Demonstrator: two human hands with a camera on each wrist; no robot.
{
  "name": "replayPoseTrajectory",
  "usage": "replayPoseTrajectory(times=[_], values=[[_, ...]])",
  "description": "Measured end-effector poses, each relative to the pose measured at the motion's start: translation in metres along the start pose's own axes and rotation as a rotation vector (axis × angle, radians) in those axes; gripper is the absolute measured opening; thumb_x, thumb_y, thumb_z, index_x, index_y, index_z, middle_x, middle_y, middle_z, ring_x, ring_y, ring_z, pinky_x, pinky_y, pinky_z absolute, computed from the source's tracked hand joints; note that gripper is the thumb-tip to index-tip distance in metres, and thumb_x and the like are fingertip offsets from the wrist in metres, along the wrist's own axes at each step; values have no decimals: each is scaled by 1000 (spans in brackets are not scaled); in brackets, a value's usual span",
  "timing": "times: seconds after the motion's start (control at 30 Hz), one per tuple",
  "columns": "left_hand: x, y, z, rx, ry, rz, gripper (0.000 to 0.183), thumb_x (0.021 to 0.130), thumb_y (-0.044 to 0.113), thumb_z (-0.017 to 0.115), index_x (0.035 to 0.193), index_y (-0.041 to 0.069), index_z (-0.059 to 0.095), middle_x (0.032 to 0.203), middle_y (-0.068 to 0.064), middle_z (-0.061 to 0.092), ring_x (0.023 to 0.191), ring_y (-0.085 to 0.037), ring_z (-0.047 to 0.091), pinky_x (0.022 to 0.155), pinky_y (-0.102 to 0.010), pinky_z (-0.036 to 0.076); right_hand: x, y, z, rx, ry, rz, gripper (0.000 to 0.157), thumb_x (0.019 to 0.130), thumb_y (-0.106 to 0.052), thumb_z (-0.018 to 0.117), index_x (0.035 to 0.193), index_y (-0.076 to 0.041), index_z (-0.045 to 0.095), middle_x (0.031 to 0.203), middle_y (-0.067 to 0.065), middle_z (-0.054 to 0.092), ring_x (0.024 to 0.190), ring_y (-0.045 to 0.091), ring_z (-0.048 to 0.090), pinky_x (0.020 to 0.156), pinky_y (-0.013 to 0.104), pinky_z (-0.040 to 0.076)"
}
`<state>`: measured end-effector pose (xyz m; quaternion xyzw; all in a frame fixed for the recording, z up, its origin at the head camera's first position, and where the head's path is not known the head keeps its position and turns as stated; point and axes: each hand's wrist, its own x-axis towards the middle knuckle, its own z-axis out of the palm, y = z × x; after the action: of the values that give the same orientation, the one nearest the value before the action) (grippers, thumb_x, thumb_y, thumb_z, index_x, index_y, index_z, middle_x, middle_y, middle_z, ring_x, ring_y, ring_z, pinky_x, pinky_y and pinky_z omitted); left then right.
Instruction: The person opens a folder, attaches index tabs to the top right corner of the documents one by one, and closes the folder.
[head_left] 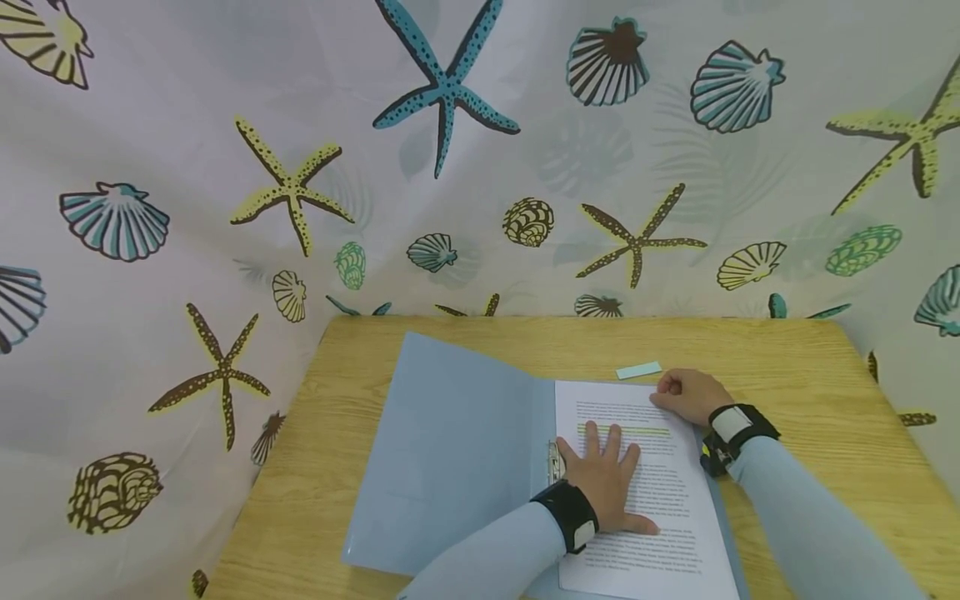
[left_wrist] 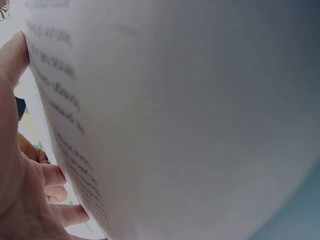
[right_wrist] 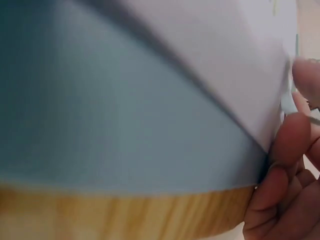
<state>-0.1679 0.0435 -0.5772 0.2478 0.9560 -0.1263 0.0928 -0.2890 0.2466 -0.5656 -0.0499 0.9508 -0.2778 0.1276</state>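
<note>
Printed sheets with a yellow-green highlighted line lie in the right half of an open light blue ring binder. My left hand rests on the page with its fingers spread, beside the metal ring clip. In the left wrist view its fingers lie against the sheet. My right hand is at the page's upper right corner with its fingers curled. The right wrist view shows a small pale blue tab pinched between thumb and finger at the sheet's edge; most of it is hidden.
A light blue strip lies on the wooden table just beyond the binder's top edge. Behind and beside the table hangs a white curtain printed with starfish and shells.
</note>
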Motion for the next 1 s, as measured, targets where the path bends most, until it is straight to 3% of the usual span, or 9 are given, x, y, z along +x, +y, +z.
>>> replayPoseTrajectory(times=[0.17,0.43,0.73,1.0], values=[[-2,1,-1,-8,-12,-1,119,51,102,27,152,39,20,159,0,17,142,-36,20,88,-72,35,1,6,3,-11,-1,-13,28,86,-31,71,97,-6,63,82,7,56,74,23,51,59,31,38],[-1,1,1,-10,4,-4,118,50,101,26,151,40,22,159,1,19,142,-36,21,88,-72,36,-3,13,-6,-177,28,4,46,83,-44,73,98,-1,63,92,17,56,76,28,52,61,38,43],[-2,-1,3,4,27,2,120,51,101,26,152,37,23,159,-1,19,142,-38,21,86,-73,36,-5,19,-8,-104,61,-12,44,88,-29,66,114,6,60,111,27,58,96,40,55,84,55,44],[-2,0,8,0,32,5,118,51,101,26,151,38,24,158,-1,21,141,-37,23,86,-74,34,-9,-1,1,-187,123,60,57,85,-45,69,113,4,60,106,29,55,86,40,53,68,50,46]])
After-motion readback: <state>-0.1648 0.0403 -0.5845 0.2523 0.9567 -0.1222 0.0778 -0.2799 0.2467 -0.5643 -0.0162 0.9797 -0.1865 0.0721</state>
